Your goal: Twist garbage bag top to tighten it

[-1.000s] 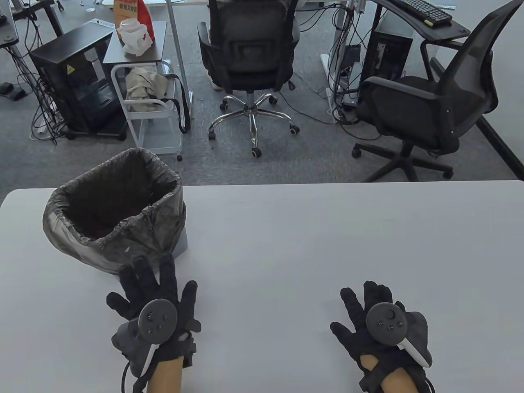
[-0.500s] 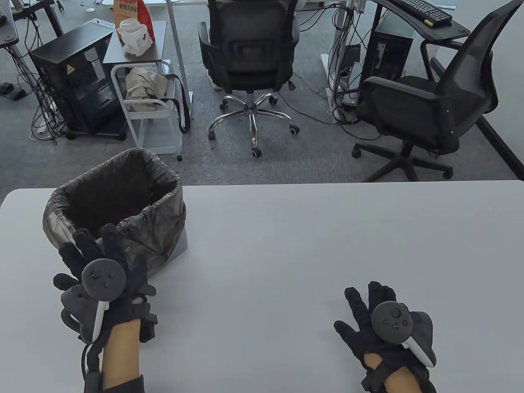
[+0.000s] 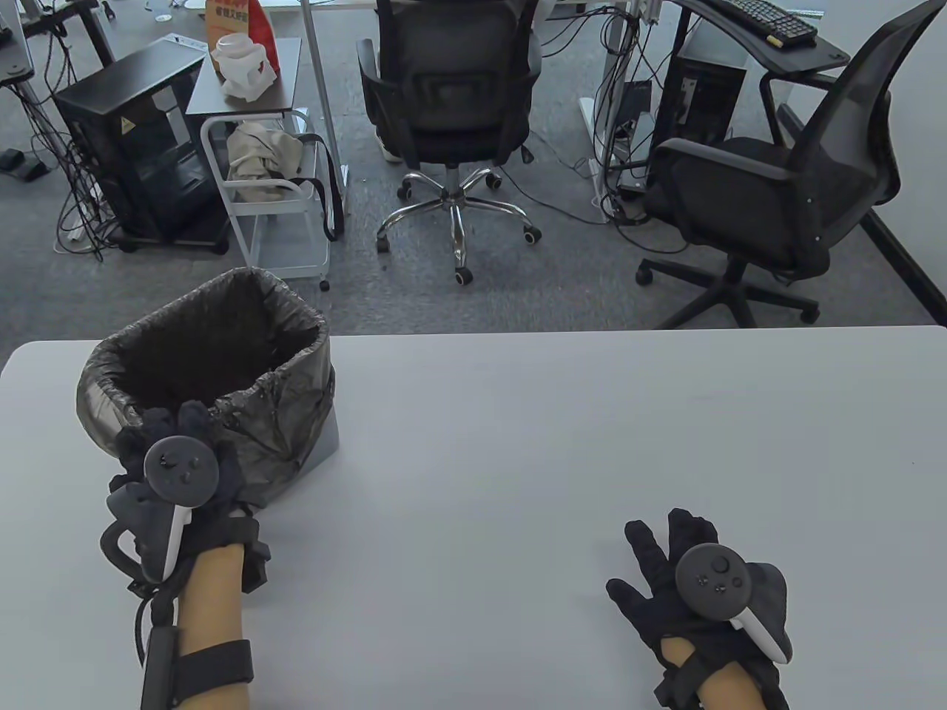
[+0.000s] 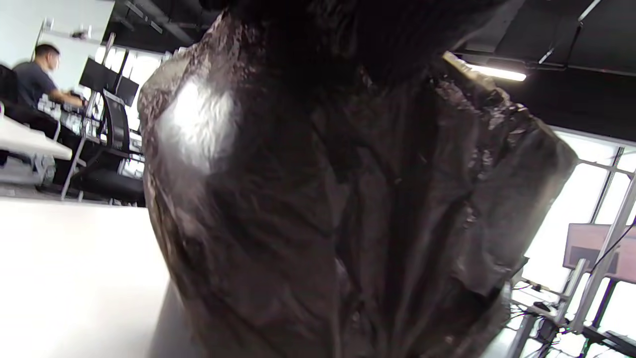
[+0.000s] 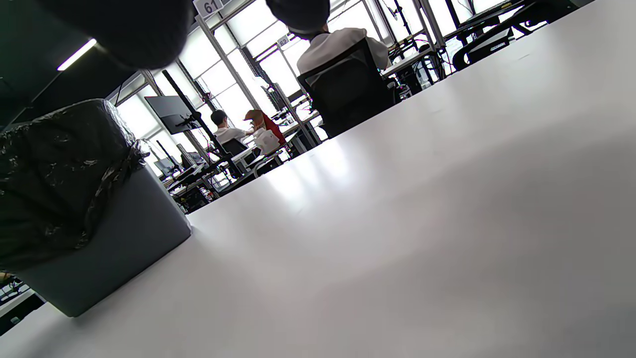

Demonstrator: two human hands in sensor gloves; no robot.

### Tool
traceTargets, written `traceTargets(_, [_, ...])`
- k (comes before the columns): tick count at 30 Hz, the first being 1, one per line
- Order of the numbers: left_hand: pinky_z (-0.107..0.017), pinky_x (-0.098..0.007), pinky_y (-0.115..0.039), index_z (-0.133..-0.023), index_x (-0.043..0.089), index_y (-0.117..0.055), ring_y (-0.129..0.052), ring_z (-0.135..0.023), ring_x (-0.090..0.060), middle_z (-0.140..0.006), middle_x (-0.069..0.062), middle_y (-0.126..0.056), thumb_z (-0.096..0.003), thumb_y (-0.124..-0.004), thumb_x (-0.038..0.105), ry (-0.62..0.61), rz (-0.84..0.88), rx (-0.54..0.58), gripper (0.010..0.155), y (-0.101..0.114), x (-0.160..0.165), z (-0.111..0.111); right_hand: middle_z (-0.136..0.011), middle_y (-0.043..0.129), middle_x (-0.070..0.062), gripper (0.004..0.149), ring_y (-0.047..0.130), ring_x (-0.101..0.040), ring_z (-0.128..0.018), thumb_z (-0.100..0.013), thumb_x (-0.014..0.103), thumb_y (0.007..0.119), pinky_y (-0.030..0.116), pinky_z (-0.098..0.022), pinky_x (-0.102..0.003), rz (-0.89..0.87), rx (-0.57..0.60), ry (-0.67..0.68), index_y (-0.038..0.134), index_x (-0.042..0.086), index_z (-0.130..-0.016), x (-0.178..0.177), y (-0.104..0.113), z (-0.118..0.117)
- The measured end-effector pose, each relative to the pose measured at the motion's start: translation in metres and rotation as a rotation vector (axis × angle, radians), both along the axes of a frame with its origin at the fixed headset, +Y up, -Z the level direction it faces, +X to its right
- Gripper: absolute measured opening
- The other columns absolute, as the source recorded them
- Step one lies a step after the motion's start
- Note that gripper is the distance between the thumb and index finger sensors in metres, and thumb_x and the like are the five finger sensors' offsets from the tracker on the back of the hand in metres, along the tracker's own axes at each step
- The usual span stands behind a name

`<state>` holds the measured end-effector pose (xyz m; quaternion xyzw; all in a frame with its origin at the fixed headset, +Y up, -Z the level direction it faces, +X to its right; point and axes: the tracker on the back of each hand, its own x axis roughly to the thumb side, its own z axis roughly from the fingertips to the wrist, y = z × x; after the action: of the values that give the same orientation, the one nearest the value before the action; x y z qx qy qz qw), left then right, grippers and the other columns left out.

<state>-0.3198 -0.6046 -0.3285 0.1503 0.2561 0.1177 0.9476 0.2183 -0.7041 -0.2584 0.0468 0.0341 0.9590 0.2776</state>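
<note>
A small grey bin (image 3: 325, 436) stands at the table's far left, lined with a dark garbage bag (image 3: 214, 347) whose top is folded out over the rim and stands open. My left hand (image 3: 177, 436) is at the bag's near rim, its fingers curled onto the folded plastic there. The left wrist view is filled by the bag's crinkled side (image 4: 308, 209). My right hand (image 3: 666, 562) rests flat on the table at the near right, fingers spread, holding nothing. The bin and bag show at the left of the right wrist view (image 5: 59, 189).
The white table (image 3: 555, 444) stretches from the bin to my right hand. Beyond its far edge stand two black office chairs (image 3: 451, 103), a white cart (image 3: 274, 214) and computer towers on the carpet.
My left hand moved left and forward from the table to the bag's near rim, and its fingers curled onto the plastic. My right hand stayed almost still.
</note>
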Motion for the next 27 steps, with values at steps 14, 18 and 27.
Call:
traceTargets(14, [-0.067, -0.068, -0.055, -0.094, 0.034, -0.070, -0.045, -0.105, -0.038, -0.108, 0.006, -0.057, -0.0478, -0.069, 0.039, 0.037, -0.069, -0.001, 0.046, 0.003, -0.001, -0.009, -0.102, 0.009, -0.020, 0.079, 0.007, -0.055, -0.089, -0.040, 0.059, 0.074, 0.011, -0.053, -0.075, -0.016, 0.007, 0.017, 0.047, 0.022, -0.104, -0.001, 0.001, 0.001])
traceTargets(18, [-0.067, -0.067, -0.056, -0.094, 0.034, -0.071, -0.043, -0.106, -0.038, -0.109, 0.006, -0.057, -0.0475, -0.069, 0.038, 0.024, -0.032, 0.001, 0.046, 0.003, -0.001, -0.006, -0.102, 0.008, -0.020, 0.079, 0.007, -0.055, -0.089, -0.040, 0.059, 0.074, 0.011, -0.053, -0.075, -0.022, 0.009, 0.018, 0.047, 0.022, -0.104, -0.001, 0.001, 0.000])
traceTargets(27, [-0.067, -0.068, -0.056, -0.093, 0.033, -0.073, -0.041, -0.107, -0.037, -0.109, 0.007, -0.058, -0.0472, -0.071, 0.038, -0.071, 0.032, -0.007, 0.046, 0.006, 0.018, -0.003, -0.102, 0.009, -0.020, 0.079, 0.008, -0.055, -0.089, -0.040, 0.059, 0.074, 0.011, -0.053, -0.075, -0.019, 0.008, 0.026, 0.047, 0.022, -0.104, -0.003, 0.000, 0.001])
